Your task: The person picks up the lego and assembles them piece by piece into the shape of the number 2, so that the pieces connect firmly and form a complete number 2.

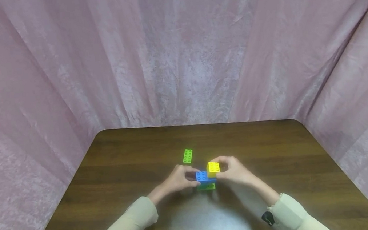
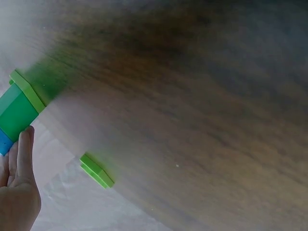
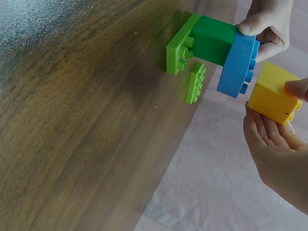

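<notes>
From my end I see the left hand (image 1: 177, 177) gripping a stack: blue brick (image 3: 235, 67) on green brick (image 3: 214, 41) on light-green plate (image 3: 177, 48). The right hand (image 1: 236, 169) pinches a yellow brick (image 3: 273, 94) just over the blue one's right end; whether they touch, I can't tell. A second light-green plate (image 1: 187, 156) lies beyond, on the table (image 1: 134, 148).

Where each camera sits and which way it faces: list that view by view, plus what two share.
Head: worn on the head, facing forward and down at a brown wood-grain table; left hand, right hand and pale sleeves show.
Left wrist: worn there, facing across the table past a loose light-green studded plastic plate; only the left hand shows, at the left edge.
Right wrist: worn there, facing the right hand's grip on a yellow square plastic block; both hands show.
Shared: head and right wrist both show both hands and the yellow block.
</notes>
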Available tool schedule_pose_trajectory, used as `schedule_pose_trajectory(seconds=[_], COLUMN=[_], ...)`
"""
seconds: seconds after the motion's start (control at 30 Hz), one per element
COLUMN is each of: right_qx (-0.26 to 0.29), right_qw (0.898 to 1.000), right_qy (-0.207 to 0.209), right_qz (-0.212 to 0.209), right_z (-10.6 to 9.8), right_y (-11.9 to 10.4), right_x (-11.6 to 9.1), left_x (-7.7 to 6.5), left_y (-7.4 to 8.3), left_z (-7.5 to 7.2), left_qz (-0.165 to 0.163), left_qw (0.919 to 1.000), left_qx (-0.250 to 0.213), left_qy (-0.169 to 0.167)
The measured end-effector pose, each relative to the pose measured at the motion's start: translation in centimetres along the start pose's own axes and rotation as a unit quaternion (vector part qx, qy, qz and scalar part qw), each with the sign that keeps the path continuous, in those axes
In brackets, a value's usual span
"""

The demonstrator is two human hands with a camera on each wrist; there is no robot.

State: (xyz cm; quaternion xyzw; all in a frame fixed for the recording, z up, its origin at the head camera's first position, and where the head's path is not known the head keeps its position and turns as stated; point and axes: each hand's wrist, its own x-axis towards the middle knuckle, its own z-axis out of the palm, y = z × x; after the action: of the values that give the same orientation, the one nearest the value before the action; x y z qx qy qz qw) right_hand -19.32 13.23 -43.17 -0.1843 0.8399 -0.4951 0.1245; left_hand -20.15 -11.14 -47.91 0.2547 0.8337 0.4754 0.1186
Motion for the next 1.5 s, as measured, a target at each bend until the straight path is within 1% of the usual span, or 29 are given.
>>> schedule_pose_trajectory(seconds=[0.13,0.23,0.37,0.5,0.73,0.87,1.03,1.2,1.33,1.5], right_qx=[-0.020,-0.036,-0.037,-0.038,-0.054,-0.062,-0.055,-0.029,-0.014,-0.014], right_qw=[1.000,0.999,0.999,0.999,0.997,0.996,0.997,0.998,0.999,0.999], right_qy=[-0.007,-0.010,-0.011,-0.011,-0.022,-0.020,-0.013,-0.010,-0.009,-0.009], right_qz=[-0.013,-0.012,-0.002,-0.002,-0.040,-0.060,-0.057,-0.054,-0.051,-0.046], right_z=[0.1,0.2,0.3,0.2,0.0,0.1,0.5,0.7,0.8,0.7], right_y=[0.3,0.4,0.6,0.6,0.6,0.9,1.7,2.4,2.5,2.4], right_x=[0.3,0.4,0.6,0.7,0.7,0.7,0.6,0.5,0.5,0.7], left_x=[0.1,0.2,0.2,0.2,0.3,0.1,0.0,-0.2,-0.3,-0.4], left_y=[0.0,-0.1,-0.2,-0.2,-0.3,-0.3,-0.3,-0.3,-0.3,-0.4], left_z=[-0.1,-0.1,-0.2,-0.2,-0.2,0.1,0.4,0.6,0.6,0.6], left_qz=[0.002,0.003,0.002,0.000,0.006,0.007,0.007,0.012,0.008,0.008], left_qw=[1.0000,0.9999,0.9999,0.9999,0.9998,0.9999,0.9998,0.9998,0.9999,0.9998], left_qx=[0.005,0.010,0.014,0.016,0.018,0.011,0.013,0.010,0.002,0.000], left_qy=[0.000,0.000,0.001,0.001,0.005,0.007,0.010,0.013,0.015,0.018])
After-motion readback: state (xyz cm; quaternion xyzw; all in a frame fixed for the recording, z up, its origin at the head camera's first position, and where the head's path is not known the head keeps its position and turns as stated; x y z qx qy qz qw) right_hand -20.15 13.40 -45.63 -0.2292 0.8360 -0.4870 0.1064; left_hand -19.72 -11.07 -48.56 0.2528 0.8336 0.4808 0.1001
